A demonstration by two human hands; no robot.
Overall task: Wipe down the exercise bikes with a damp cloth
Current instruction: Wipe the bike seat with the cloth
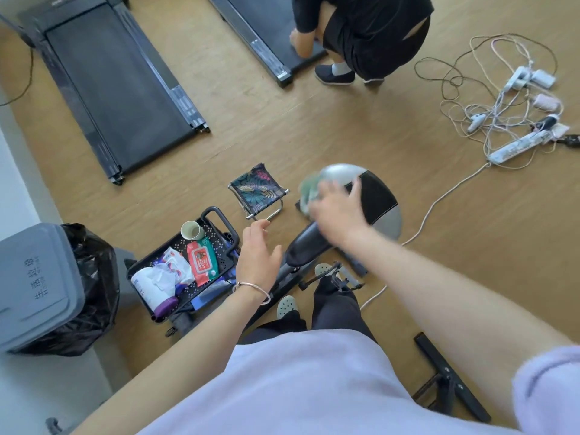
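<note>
The exercise bike's saddle (pixel 378 199), black and grey, stands in front of me at centre right, its narrow black nose (pixel 304 246) pointing toward me. My right hand (pixel 337 211) lies on the saddle and holds a greenish cloth (pixel 306 189) against its grey far-left part; hand and cloth are blurred by motion. My left hand (pixel 259 257), with a bracelet at the wrist, hovers with relaxed fingers just left of the saddle nose and holds nothing. The bike frame and a pedal (pixel 340 277) show below the saddle.
A black cart tray (pixel 219 221) at my left carries a cup, wipe packs and a bottle. A folding stool (pixel 257 189) stands beyond it, a grey bin (pixel 34 287) with a black bag at far left. Two treadmills (pixel 116 86) lie ahead; a person (pixel 361 32) crouches by one. Power strips and cables (pixel 514 120) sprawl right.
</note>
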